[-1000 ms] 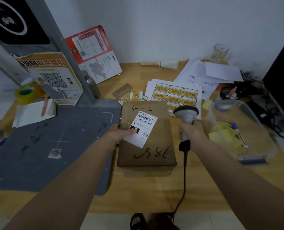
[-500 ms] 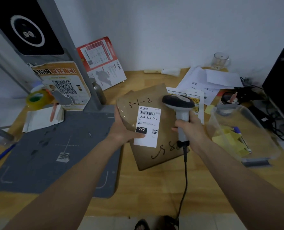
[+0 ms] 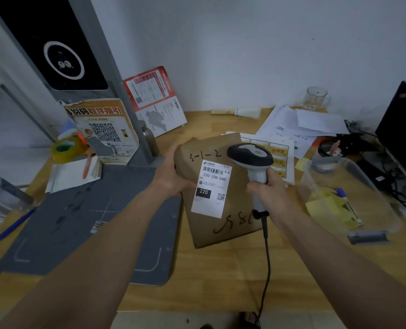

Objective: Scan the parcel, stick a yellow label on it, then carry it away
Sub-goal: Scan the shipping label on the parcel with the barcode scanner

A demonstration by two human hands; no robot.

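A brown cardboard parcel (image 3: 230,224) with handwritten numbers is tilted up off the wooden desk, its top face toward me. A white shipping label (image 3: 211,188) with a barcode and "220" sits on that face. My left hand (image 3: 171,174) grips the parcel's left edge. My right hand (image 3: 268,193) holds a grey and black barcode scanner (image 3: 250,155) by its handle, the head hanging just above the label's upper right. Behind the parcel lies a sheet of yellow labels (image 3: 278,157), partly hidden by the scanner and parcel.
A dark grey mat (image 3: 83,224) covers the desk's left, beside a grey post and a QR-code sign (image 3: 102,131). A clear plastic tub (image 3: 349,195) with yellow notes and a pen stands at the right. Papers (image 3: 299,124), a glass mug and a monitor lie behind.
My left hand has lifted the parcel off the desk and tilted its labelled face toward me. The scanner has moved left, over the label's top corner.
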